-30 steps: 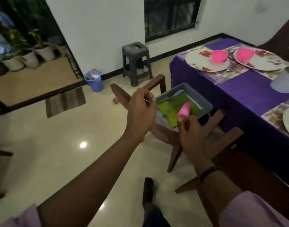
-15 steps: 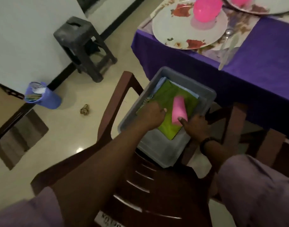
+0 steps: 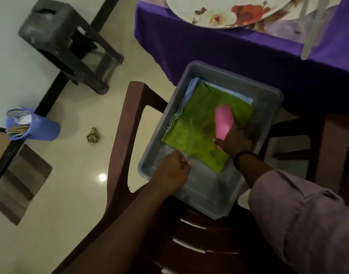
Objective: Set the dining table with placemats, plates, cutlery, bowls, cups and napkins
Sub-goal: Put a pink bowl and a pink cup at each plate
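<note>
Napkins sit in a grey tub (image 3: 264,107) that rests on the seat of a brown wooden chair (image 3: 126,135). On top is a green cloth (image 3: 197,125), with a pale blue one (image 3: 191,89) peeking out from under its far edge. A pink cup (image 3: 223,120) lies on its side on the green cloth. The right hand (image 3: 234,140) is on the near end of the pink cup, with its fingers bent around it. The left hand (image 3: 172,172) is down in the tub at the near corner of the green cloth. Its fingers are curled, but I cannot tell if they have hold of anything. Just past the tub is the table with a purple cloth (image 3: 219,48). A flowered plate (image 3: 229,12) sits on it. On the floor are a dark stool (image 3: 57,36) and a blue bin (image 3: 37,127).
</note>
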